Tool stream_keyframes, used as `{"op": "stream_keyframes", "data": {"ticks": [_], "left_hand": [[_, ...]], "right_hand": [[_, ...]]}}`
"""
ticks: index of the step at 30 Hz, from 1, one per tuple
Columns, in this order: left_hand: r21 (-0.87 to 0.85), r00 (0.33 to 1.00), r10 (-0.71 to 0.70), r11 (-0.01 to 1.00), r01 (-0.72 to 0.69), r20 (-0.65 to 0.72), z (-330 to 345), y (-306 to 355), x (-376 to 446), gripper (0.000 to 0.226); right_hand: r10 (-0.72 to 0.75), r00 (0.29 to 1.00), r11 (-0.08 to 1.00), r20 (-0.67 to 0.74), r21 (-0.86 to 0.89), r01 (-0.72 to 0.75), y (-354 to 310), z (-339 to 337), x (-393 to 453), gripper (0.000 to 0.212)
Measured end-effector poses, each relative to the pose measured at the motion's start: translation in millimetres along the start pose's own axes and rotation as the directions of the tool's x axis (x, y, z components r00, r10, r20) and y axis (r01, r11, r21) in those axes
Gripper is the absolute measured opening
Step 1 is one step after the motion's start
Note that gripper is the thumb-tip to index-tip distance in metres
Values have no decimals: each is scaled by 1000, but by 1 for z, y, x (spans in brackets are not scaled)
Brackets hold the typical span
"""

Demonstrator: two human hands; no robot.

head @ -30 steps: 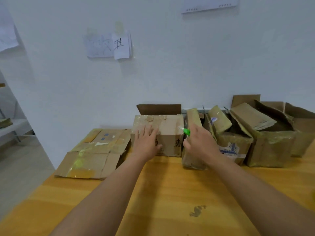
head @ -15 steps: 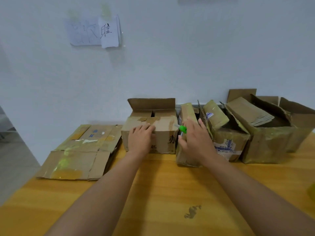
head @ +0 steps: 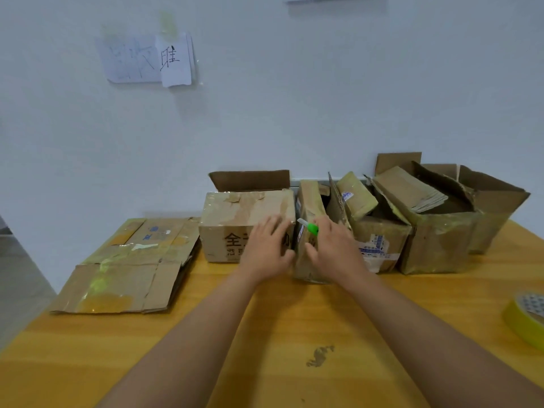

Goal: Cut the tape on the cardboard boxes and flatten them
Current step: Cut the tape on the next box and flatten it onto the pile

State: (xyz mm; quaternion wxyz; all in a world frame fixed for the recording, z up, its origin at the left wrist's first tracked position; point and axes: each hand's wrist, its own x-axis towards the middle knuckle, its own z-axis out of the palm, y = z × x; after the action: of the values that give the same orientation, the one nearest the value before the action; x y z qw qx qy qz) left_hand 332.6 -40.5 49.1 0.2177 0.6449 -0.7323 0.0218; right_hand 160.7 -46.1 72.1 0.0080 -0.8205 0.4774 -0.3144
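Observation:
A taped cardboard box [head: 235, 225] with black print stands at the back of the wooden table [head: 294, 334]. My left hand [head: 266, 248] lies flat with straight fingers on its front right part. Right beside it stands a narrow taped box [head: 307, 207]. My right hand [head: 334, 248] grips this narrow box's front side, and a green utility knife [head: 309, 226] pokes out past its fingers toward the left. Flattened boxes [head: 129, 266] lie stacked at the left.
More battered, partly open boxes [head: 435, 225] stand in a row at the right against the white wall. A roll of yellow tape [head: 527, 318] lies at the table's right edge. A dark stain [head: 319, 355] marks the table between my forearms.
My left hand has slid right across the printed box toward the narrow box. My right hand with the knife stays at the narrow box. The view has shifted.

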Motion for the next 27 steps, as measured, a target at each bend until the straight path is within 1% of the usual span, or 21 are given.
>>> {"op": "stream_keyframes", "data": {"ticks": [2, 4, 5, 7, 8, 10, 12, 14, 17, 20, 22, 23, 25, 27], "left_hand": [[-82, 999, 38, 996, -37, 17, 8, 13, -8, 74], [-115, 999, 30, 993, -27, 22, 13, 19, -15, 76], [-110, 999, 29, 994, -24, 43, 14, 21, -18, 77], [-134, 991, 19, 991, -1, 130, 13, 27, -26, 81], [-197, 983, 3, 980, 34, 184, 11, 30, -30, 83], [-364, 964, -33, 922, 132, 264, 5, 35, -38, 84], [-447, 959, -47, 878, 172, 278, -2, 38, -48, 80], [-470, 963, -48, 865, 173, 265, -8, 39, -58, 76], [-506, 964, -58, 842, 188, 260, -15, 42, -71, 74], [-496, 969, -65, 850, 178, 237, -22, 45, -84, 74], [-451, 976, -62, 880, 153, 210, -26, 47, -91, 75], [-393, 981, -55, 911, 126, 187, -28, 48, -93, 77], [-220, 987, -34, 973, 69, 160, -29, 50, -97, 80], [-84, 986, -27, 996, 42, 167, -30, 52, -97, 81]], "right_hand": [[36, 999, 999, 37, 11, -36, 0, 0, 1, 31], [65, 997, 998, 43, 9, -65, -2, -1, 1, 35], [85, 995, 996, 42, 2, -85, -4, -1, 0, 37], [115, 992, 993, 42, -8, -115, -9, -3, -2, 39], [121, 992, 993, 42, -3, -121, -12, -4, -3, 36], [124, 992, 992, 38, 23, -125, -17, -7, -8, 31], [110, 994, 993, 22, 42, -111, -21, -11, -17, 26], [73, 997, 996, -4, 54, -73, -23, -15, -27, 22], [21, 1000, 995, -22, 101, -19, -30, -23, -43, 21], [-13, 997, 986, -72, 167, 25, -39, -33, -59, 25], [-27, 993, 980, -118, 190, 50, -44, -41, -72, 26], [-31, 989, 978, -143, 198, 60, -46, -44, -79, 26], [-16, 984, 974, -177, 219, 55, -47, -50, -92, 28], [-4, 982, 973, -188, 227, 47, -45, -52, -101, 31]]}}
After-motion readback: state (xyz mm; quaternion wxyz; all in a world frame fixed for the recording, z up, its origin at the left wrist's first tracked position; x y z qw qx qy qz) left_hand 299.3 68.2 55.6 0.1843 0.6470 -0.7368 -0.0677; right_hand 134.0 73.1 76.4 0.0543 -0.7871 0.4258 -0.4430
